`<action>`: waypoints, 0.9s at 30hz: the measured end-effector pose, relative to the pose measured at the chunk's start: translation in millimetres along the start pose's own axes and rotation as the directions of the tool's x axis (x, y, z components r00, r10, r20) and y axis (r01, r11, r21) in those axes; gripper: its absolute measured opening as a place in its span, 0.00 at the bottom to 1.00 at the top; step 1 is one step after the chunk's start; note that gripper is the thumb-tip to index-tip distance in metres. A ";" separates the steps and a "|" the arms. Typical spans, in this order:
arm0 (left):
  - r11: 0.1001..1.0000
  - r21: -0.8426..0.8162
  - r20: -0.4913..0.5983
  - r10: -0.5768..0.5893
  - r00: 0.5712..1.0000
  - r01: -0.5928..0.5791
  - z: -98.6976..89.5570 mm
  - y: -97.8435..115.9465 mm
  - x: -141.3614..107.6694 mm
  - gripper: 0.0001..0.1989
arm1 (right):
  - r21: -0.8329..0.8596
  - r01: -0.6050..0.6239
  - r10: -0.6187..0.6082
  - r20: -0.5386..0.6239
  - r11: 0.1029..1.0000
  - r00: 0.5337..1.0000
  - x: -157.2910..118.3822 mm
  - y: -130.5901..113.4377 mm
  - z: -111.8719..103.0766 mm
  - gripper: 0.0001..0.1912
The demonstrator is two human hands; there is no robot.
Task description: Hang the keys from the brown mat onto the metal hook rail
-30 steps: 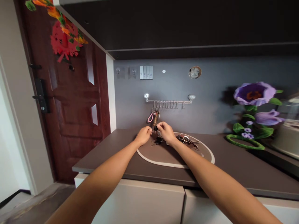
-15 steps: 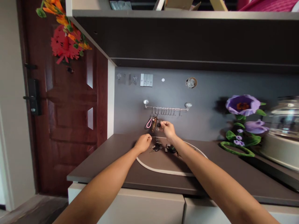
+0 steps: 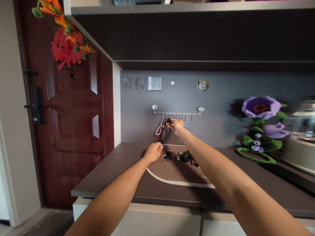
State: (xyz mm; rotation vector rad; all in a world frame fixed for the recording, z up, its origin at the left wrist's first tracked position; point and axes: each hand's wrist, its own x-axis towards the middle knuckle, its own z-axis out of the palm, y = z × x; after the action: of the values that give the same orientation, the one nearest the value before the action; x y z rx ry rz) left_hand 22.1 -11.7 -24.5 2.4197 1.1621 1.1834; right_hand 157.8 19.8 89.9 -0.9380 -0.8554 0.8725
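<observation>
My right hand pinches a small bunch of keys just below the hooks of a metal hook rail on the wall. Left of those fingers, a pink loop key ring and a brown strap with lettering hang from the rail. My left hand rests low by the mat's left edge, fingers curled; whether anything is in them is hidden. Beside it on the mat lies a bunch of keys, with a black key fob farther right, partly behind my right forearm.
Purple artificial flowers and a glass-topped appliance stand at the right. A dark shelf overhangs the counter. Switches are on the wall above the rail. A brown door is at the left.
My right hand has risen with the keys from below the rail up to its hooks. My left hand has barely moved. The view has shifted slightly.
</observation>
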 end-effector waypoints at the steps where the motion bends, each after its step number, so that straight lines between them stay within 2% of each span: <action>1: 1.000 -0.001 -0.001 -0.002 1.000 0.002 0.4 -0.4 0.1 0.11 | 0.001 -0.008 0.008 -0.014 1.000 1.000 1.2 -0.3 1.5 0.06; 9: 1.000 0.011 0.008 -0.011 1.000 0.011 1.1 -0.9 0.1 0.12 | -0.007 -0.048 0.047 -0.078 0.999 0.996 6.5 2.5 2.7 0.05; 27: 0.998 -0.008 0.016 -0.062 0.998 0.062 1.3 -5.9 -0.1 0.11 | -0.086 0.004 0.005 0.101 0.996 0.995 9.8 23.9 -13.2 0.08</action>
State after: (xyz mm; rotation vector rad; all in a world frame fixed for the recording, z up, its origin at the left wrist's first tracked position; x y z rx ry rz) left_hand 19.7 -7.7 -28.3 2.3645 1.2153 1.1465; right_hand 167.7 32.3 65.8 -0.9750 -0.9858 0.8953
